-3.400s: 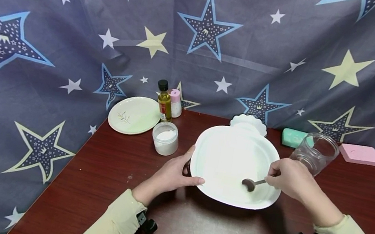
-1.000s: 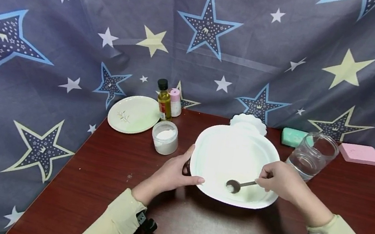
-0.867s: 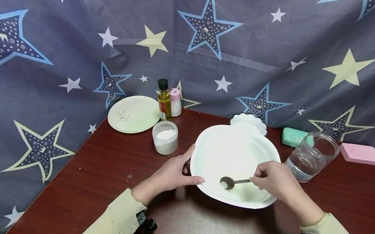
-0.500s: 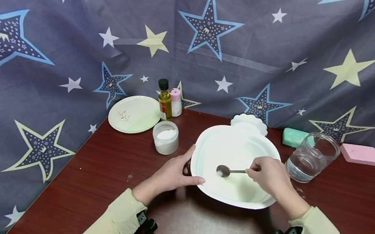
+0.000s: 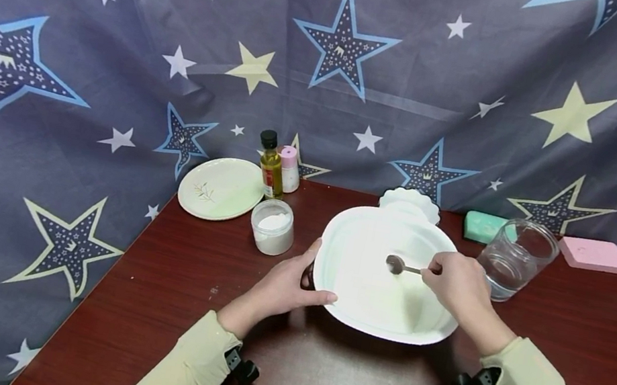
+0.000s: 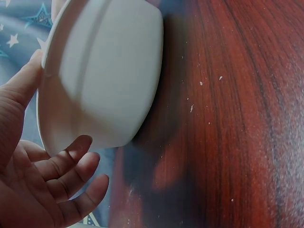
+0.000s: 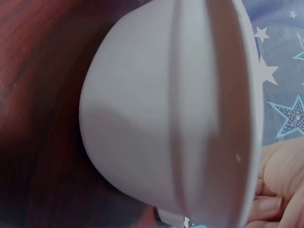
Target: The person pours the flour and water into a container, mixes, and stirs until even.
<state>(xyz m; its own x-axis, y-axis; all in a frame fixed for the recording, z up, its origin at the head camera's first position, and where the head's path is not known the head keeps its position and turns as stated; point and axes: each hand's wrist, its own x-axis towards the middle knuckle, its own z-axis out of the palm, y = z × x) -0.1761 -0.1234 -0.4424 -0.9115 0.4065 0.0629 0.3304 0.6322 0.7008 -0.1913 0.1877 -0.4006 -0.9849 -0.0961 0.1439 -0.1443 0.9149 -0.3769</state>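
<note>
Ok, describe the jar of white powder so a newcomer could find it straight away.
On the dark red table, look just left of the big white bowl. The powder jar stands before the oil bottle: short, clear, lidless, holding white powder.

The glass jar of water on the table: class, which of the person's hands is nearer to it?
Right. The right hand, pinching a spoon over the white bowl, sits just beside the glass jar; the left hand grips the bowl's opposite rim.
</note>
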